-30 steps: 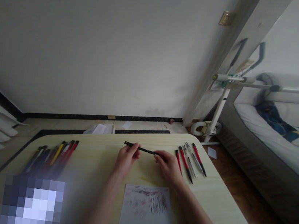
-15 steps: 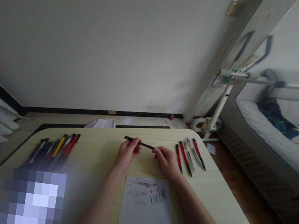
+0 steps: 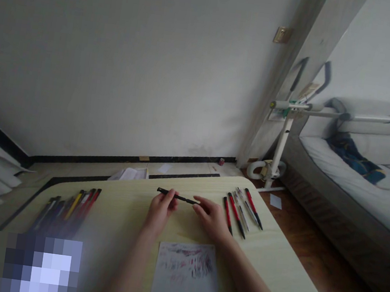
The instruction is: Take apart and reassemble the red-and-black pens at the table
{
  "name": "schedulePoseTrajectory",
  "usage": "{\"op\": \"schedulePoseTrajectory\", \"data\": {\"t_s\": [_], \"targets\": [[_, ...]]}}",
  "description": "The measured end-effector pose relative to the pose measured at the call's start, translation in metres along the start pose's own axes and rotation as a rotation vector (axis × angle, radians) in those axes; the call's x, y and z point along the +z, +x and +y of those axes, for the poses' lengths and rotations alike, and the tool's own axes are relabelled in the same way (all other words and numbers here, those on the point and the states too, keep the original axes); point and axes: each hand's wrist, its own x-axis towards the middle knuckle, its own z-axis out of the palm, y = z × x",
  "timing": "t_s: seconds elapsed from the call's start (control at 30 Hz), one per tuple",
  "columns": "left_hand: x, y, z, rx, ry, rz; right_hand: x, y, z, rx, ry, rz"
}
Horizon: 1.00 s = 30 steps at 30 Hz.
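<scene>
A slim black pen (image 3: 183, 198) is held nearly level above the table, its right end tilted slightly down. My left hand (image 3: 162, 207) is closed around its left part, with the thumb on top. At the pen's right end is my right hand (image 3: 210, 216), its index finger and thumb apart around the tip; whether they touch it I cannot tell. Below the hands, a white sheet of paper (image 3: 185, 288) covered with black and red scribbles lies on the pale wooden table (image 3: 128, 218).
Several red, black and clear pens (image 3: 243, 212) lie side by side right of my right hand. On the left lies a blurred row of several pens (image 3: 68, 208). Beyond the table are a wall, white exercise equipment (image 3: 281, 143) and a grey sofa (image 3: 351, 162).
My right hand's fingers have loosened from their pinch on the pen's right end and straightened. My left hand keeps its hold. The camera view has tilted slightly upward.
</scene>
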Motion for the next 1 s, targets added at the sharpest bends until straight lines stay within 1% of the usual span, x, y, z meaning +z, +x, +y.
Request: {"op": "schedulePoseTrajectory", "data": {"t_s": [0.17, 0.3, 0.57, 0.77, 1.0], "targets": [[-0.001, 0.001, -0.001, 0.002, -0.018, 0.012, 0.002, 0.001, 0.005, -0.014, 0.071, 0.041], [0.000, -0.001, 0.001, -0.003, -0.034, 0.012, 0.002, 0.002, 0.008, -0.032, 0.032, 0.062], [0.002, -0.001, 0.001, -0.006, -0.031, 0.060, 0.002, 0.000, 0.011, -0.043, -0.026, 0.023], [0.002, -0.001, 0.000, 0.027, -0.026, 0.042, 0.003, 0.000, 0.011, -0.042, -0.039, 0.007], [0.000, 0.000, -0.002, 0.024, -0.019, 0.047, 0.003, 0.001, 0.008, -0.037, -0.023, -0.005]]}}
